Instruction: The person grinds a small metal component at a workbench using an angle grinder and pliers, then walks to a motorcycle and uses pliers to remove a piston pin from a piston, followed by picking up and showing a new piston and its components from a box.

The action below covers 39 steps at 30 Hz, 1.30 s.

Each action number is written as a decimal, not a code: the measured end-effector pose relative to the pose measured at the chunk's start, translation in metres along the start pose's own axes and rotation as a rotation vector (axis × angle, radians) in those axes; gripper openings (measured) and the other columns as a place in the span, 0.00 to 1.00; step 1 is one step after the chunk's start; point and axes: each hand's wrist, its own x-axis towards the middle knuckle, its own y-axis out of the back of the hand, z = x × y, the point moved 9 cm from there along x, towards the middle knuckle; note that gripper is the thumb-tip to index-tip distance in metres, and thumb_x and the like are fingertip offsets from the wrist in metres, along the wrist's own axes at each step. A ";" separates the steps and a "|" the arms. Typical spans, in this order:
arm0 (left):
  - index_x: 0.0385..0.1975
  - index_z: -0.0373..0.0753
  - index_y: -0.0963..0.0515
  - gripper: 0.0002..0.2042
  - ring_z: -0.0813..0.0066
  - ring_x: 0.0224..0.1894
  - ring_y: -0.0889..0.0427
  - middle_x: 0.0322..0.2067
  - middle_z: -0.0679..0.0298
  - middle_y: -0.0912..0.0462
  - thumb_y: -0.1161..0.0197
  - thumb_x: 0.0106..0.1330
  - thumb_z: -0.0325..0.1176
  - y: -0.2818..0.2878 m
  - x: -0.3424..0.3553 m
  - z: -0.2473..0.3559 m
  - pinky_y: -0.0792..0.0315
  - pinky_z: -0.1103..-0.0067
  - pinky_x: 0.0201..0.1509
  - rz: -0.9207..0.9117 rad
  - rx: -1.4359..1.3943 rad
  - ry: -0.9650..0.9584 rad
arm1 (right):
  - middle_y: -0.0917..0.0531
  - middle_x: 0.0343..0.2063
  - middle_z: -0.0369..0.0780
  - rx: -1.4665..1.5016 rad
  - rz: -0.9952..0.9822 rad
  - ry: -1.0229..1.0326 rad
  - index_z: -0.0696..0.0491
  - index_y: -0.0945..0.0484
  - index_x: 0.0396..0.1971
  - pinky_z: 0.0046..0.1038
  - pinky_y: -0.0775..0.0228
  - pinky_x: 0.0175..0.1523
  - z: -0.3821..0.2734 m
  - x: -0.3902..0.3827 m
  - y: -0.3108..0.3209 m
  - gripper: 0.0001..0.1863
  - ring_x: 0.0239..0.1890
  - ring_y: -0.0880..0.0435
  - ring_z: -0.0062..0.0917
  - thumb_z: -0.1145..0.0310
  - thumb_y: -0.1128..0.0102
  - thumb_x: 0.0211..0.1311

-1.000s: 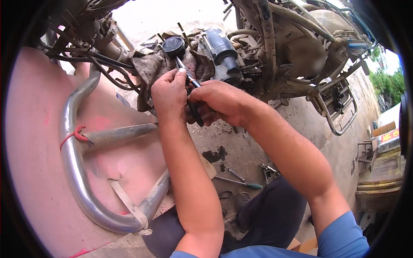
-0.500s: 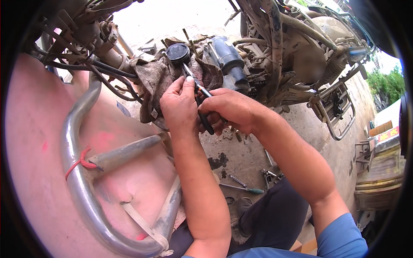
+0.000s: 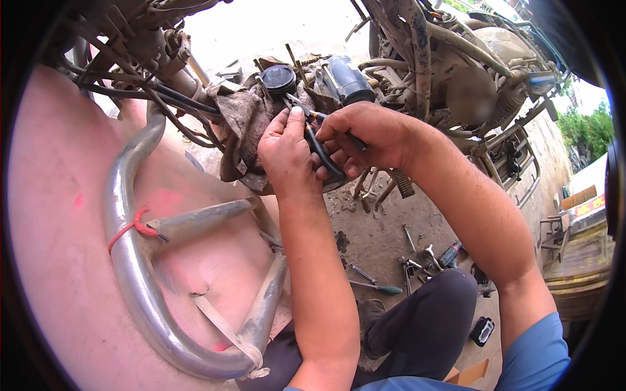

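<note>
A round dark piston (image 3: 278,79) sits among a crumpled brown-grey cloth (image 3: 238,117) at the motorcycle's engine. Right below it are the metal jaws of the pliers (image 3: 318,148), which have black handles with orange marks. My right hand (image 3: 365,133) is wrapped round these handles, which stand apart. Beside the jaws, my left hand (image 3: 287,146) has its thumb and forefinger pinched together at the piston's lower edge. What lies between those fingertips is too small to make out. Right of the piston, a dark cylindrical part (image 3: 347,79) is partly covered by my right hand.
A bent chrome guard bar (image 3: 134,287) with a red tie (image 3: 140,225) crosses the pink panel on the left. Frame tubes (image 3: 417,58) rise at the upper right. On the ground lie a green-handled screwdriver (image 3: 388,289), several wrenches and a power tool (image 3: 450,255).
Both hands and the pliers appear slightly farther right. My right hand has risen and its wrist has turned. The view has shifted, so more tools on the ground show.
</note>
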 end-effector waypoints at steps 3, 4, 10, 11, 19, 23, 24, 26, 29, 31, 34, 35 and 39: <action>0.40 0.32 0.22 0.06 0.81 0.15 0.26 0.24 0.67 0.23 0.39 0.73 0.30 -0.009 0.001 -0.004 0.36 0.83 0.12 -0.016 -0.108 0.039 | 0.12 0.30 0.43 0.030 -0.072 -0.066 0.60 0.22 0.38 0.22 0.26 0.21 -0.013 -0.003 0.006 0.12 0.32 0.09 0.30 0.66 0.50 0.71; 0.41 0.32 0.22 0.06 0.80 0.15 0.26 0.23 0.67 0.23 0.39 0.73 0.29 -0.009 0.003 -0.007 0.37 0.83 0.12 -0.015 -0.128 0.040 | 0.12 0.30 0.43 0.042 -0.089 -0.091 0.60 0.22 0.38 0.21 0.27 0.20 -0.013 -0.002 0.008 0.13 0.32 0.09 0.31 0.66 0.50 0.72; 0.45 0.30 0.24 0.10 0.81 0.13 0.30 0.22 0.66 0.25 0.41 0.73 0.31 -0.020 -0.004 -0.006 0.40 0.83 0.11 -0.055 -0.139 0.062 | 0.13 0.29 0.42 0.039 -0.091 -0.024 0.59 0.22 0.37 0.17 0.35 0.14 -0.012 0.002 0.017 0.13 0.28 0.11 0.28 0.63 0.48 0.72; 0.42 0.31 0.24 0.07 0.81 0.13 0.30 0.22 0.66 0.24 0.41 0.73 0.30 -0.019 -0.001 -0.007 0.40 0.83 0.11 -0.046 -0.142 0.044 | 0.14 0.27 0.40 0.074 -0.093 -0.040 0.58 0.22 0.36 0.17 0.38 0.13 -0.010 0.001 0.018 0.13 0.24 0.13 0.27 0.63 0.47 0.72; 0.44 0.33 0.21 0.08 0.83 0.10 0.35 0.22 0.66 0.22 0.42 0.73 0.30 -0.008 -0.002 -0.007 0.44 0.82 0.09 -0.007 -0.032 0.096 | 0.15 0.27 0.41 0.149 0.106 0.127 0.58 0.24 0.38 0.17 0.40 0.12 0.012 0.000 0.012 0.13 0.21 0.16 0.25 0.62 0.48 0.73; 0.45 0.32 0.21 0.09 0.83 0.08 0.36 0.20 0.67 0.23 0.41 0.73 0.31 -0.008 -0.003 0.003 0.44 0.82 0.09 -0.053 0.120 0.116 | 0.16 0.27 0.39 0.273 0.133 0.184 0.57 0.23 0.37 0.17 0.45 0.13 0.024 0.000 0.000 0.13 0.21 0.17 0.23 0.62 0.49 0.74; 0.45 0.32 0.21 0.10 0.83 0.08 0.36 0.20 0.67 0.23 0.41 0.73 0.32 -0.007 -0.002 0.004 0.44 0.82 0.09 -0.071 0.164 0.115 | 0.16 0.27 0.38 0.271 0.135 0.193 0.56 0.23 0.36 0.17 0.46 0.14 0.026 0.000 -0.003 0.13 0.21 0.18 0.23 0.62 0.49 0.74; 0.50 0.34 0.19 0.12 0.83 0.08 0.36 0.21 0.68 0.22 0.38 0.73 0.33 -0.002 0.005 0.004 0.44 0.82 0.09 -0.091 0.261 0.077 | 0.17 0.26 0.36 0.288 0.106 0.224 0.55 0.23 0.34 0.18 0.45 0.15 0.034 0.009 -0.004 0.12 0.21 0.18 0.22 0.63 0.48 0.72; 0.55 0.35 0.19 0.15 0.84 0.09 0.36 0.21 0.69 0.22 0.37 0.72 0.34 0.007 0.005 0.003 0.44 0.82 0.09 -0.120 0.297 0.124 | 0.18 0.26 0.36 0.298 0.152 0.316 0.55 0.24 0.34 0.18 0.44 0.15 0.037 0.010 -0.014 0.11 0.20 0.20 0.20 0.65 0.49 0.72; 0.56 0.35 0.19 0.16 0.84 0.09 0.36 0.22 0.69 0.21 0.36 0.72 0.34 0.006 -0.003 0.003 0.44 0.82 0.10 -0.138 0.312 0.148 | 0.18 0.26 0.36 0.279 0.195 0.337 0.56 0.24 0.35 0.18 0.44 0.15 0.044 0.003 -0.016 0.10 0.20 0.20 0.20 0.65 0.50 0.72; 0.59 0.34 0.21 0.19 0.84 0.09 0.35 0.23 0.68 0.18 0.36 0.72 0.34 -0.006 -0.011 -0.002 0.43 0.83 0.10 -0.224 0.361 0.097 | 0.18 0.27 0.36 0.290 0.179 0.389 0.56 0.24 0.36 0.18 0.44 0.15 0.051 -0.011 -0.012 0.10 0.21 0.20 0.20 0.66 0.50 0.71; 0.55 0.34 0.19 0.16 0.84 0.10 0.33 0.22 0.68 0.18 0.36 0.72 0.33 0.000 -0.015 -0.003 0.43 0.83 0.10 -0.184 0.356 0.097 | 0.18 0.27 0.36 0.281 0.188 0.373 0.56 0.24 0.36 0.18 0.44 0.15 0.055 -0.011 -0.014 0.10 0.21 0.20 0.19 0.66 0.50 0.71; 0.47 0.33 0.18 0.10 0.83 0.15 0.26 0.25 0.65 0.16 0.37 0.72 0.30 0.011 -0.034 0.002 0.36 0.83 0.13 -0.201 0.156 0.104 | 0.18 0.27 0.36 0.049 0.159 0.321 0.55 0.24 0.37 0.19 0.42 0.18 0.060 -0.026 -0.023 0.09 0.21 0.20 0.19 0.66 0.50 0.71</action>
